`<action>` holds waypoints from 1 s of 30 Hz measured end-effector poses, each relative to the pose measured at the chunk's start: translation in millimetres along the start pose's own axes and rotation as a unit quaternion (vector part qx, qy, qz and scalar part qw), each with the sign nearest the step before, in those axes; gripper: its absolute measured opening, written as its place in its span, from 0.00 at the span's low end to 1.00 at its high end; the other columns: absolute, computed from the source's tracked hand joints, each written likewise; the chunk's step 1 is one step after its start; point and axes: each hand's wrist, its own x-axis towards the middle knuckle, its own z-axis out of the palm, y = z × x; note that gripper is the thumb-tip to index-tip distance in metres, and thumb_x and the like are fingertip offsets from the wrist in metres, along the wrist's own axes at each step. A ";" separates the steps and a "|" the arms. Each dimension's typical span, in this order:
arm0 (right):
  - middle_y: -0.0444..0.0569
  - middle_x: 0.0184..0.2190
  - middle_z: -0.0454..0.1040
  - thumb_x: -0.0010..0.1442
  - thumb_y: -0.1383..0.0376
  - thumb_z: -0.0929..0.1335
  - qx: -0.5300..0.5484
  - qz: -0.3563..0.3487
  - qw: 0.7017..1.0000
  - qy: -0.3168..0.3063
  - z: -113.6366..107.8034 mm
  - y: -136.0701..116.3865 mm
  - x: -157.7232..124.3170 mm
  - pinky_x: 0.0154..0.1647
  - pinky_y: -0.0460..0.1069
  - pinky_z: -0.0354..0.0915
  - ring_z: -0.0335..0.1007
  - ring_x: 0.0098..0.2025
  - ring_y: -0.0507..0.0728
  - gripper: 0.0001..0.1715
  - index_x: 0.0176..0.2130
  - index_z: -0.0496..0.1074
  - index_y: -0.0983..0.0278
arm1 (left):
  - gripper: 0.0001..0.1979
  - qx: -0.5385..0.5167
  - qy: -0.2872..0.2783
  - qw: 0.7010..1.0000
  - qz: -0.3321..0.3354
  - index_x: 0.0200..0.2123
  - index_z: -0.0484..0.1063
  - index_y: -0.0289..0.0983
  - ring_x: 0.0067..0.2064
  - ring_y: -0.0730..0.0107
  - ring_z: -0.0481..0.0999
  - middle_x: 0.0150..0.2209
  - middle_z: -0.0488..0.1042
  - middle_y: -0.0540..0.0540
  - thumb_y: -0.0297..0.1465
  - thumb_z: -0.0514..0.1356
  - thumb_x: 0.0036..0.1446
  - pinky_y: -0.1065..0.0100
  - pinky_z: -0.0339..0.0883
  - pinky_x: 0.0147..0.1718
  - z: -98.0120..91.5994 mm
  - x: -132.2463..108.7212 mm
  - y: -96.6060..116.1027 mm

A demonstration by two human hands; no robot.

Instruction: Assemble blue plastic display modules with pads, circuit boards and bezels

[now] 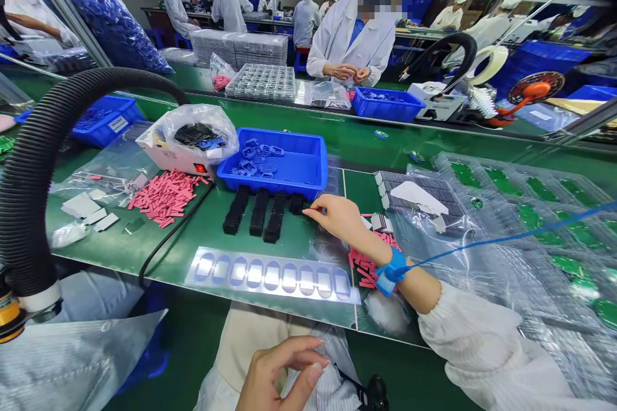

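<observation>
My right hand [337, 215] reaches over the green table with a blue wrist strap [393, 270] on its wrist. Its thumb and index finger are pinched at the edge of a short row of small black parts [296, 203]; what lies between the fingertips is too small to make out. Left of it lie longer rows of black parts [274, 218]. Low in the view, above my lap, my left hand [282, 372] holds nothing, thumb and curved fingers apart. A clear strip of oval stickers [272, 276] lies along the table's front edge.
Behind the black rows stands a blue bin [308, 164] with blue plastic parts. Pink strips [166, 196] lie left, near a bag-topped box [178, 157]. A black hose [22, 160] arches at left. Trays of green boards [540, 231] fill the right. A co-worker [354, 38] sits opposite.
</observation>
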 end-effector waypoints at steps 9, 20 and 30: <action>0.46 0.43 0.75 0.58 0.64 0.69 0.314 -0.144 0.919 -0.188 -35.1 -48.5 -125.0 0.45 0.47 0.69 0.74 0.42 0.52 0.05 0.29 0.73 0.61 | 0.31 -0.250 -0.228 0.935 -0.103 0.40 0.79 0.37 0.41 0.59 0.80 0.38 0.82 0.41 0.55 0.62 0.41 0.64 0.71 0.42 -3.3 20.5 27.4; 0.48 0.31 0.73 0.56 0.70 0.67 0.183 -0.139 0.953 0.199 -24.1 -55.1 -178.2 0.30 0.53 0.70 0.72 0.32 0.58 0.10 0.35 0.71 0.54 | 0.18 -0.278 -0.197 0.936 -0.087 0.39 0.80 0.44 0.33 0.72 0.79 0.33 0.82 0.49 0.43 0.69 0.43 0.72 0.71 0.37 13.3 19.3 40.3; 0.46 0.26 0.69 0.56 0.73 0.67 0.200 -0.126 0.953 0.191 -25.8 -49.4 -178.0 0.29 0.54 0.65 0.67 0.31 0.57 0.13 0.36 0.71 0.54 | 0.19 -0.227 -0.189 0.953 -0.066 0.43 0.79 0.44 0.38 0.65 0.79 0.33 0.82 0.47 0.42 0.67 0.47 0.68 0.70 0.40 16.2 17.4 42.4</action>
